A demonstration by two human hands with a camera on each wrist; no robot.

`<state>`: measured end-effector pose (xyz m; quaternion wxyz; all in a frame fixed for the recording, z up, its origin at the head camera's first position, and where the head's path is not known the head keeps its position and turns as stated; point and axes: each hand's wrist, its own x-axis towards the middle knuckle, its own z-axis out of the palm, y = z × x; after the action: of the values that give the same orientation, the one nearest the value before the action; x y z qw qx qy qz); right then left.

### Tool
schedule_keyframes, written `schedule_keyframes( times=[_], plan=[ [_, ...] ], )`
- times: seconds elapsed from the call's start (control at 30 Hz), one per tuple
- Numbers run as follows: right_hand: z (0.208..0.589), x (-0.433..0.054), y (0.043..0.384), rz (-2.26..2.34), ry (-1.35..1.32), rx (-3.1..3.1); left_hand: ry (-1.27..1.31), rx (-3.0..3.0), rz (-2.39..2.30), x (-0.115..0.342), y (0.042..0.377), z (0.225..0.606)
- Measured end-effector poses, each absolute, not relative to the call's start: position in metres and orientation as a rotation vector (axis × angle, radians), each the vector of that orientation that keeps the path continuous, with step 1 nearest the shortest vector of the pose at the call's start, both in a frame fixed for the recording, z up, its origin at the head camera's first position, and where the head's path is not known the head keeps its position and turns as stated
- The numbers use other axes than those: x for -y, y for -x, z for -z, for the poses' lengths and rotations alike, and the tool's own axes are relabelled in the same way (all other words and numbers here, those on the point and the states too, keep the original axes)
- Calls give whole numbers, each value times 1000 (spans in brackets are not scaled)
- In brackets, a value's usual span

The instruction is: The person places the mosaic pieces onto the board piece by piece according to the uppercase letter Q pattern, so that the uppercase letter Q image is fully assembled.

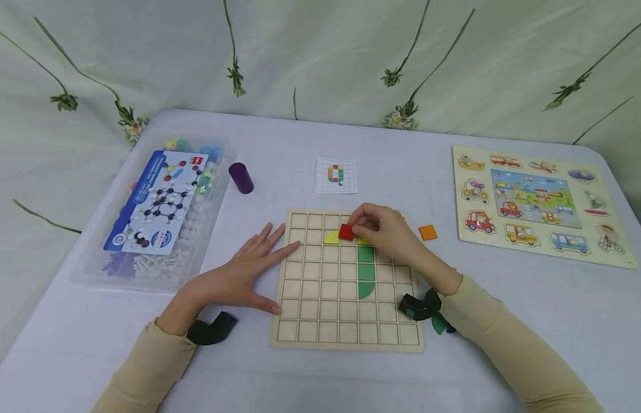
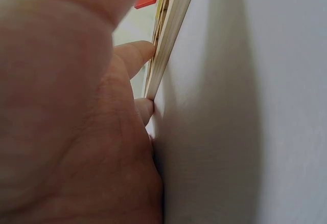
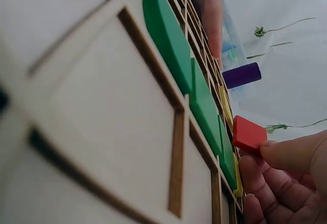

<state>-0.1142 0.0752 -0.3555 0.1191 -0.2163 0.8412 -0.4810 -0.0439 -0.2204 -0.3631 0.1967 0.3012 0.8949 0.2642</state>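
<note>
My right hand (image 1: 384,229) pinches a red square tile (image 1: 346,232) between thumb and fingers, tilted over the upper rows of a wooden grid board (image 1: 302,330). In the right wrist view the red tile (image 3: 249,134) stands at an angle above the grid. Yellow pieces (image 1: 331,237) lie in cells on either side of it. Below the right one runs a column of green tiles (image 1: 365,271), the lowest with a rounded corner. My left hand (image 1: 240,275) lies spread at the board's left edge, its thumb and index fingertip at the frame.
A pattern card (image 1: 336,175) lies behind the board, near a purple cylinder (image 1: 241,178). An orange square tile (image 1: 428,232) rests right of the board. At left stands a plastic box (image 1: 196,252) of molecule parts; at right, a picture puzzle (image 1: 542,206). A green curved piece (image 1: 439,324) lies by the right sleeve.
</note>
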Motion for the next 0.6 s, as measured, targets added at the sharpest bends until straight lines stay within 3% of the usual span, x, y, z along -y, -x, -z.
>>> schedule_keyframes(
  times=[0.6],
  plan=[
    [357,-73,112,1277,700,-2561,-845,-2507,-744,220,44,362]
  ],
)
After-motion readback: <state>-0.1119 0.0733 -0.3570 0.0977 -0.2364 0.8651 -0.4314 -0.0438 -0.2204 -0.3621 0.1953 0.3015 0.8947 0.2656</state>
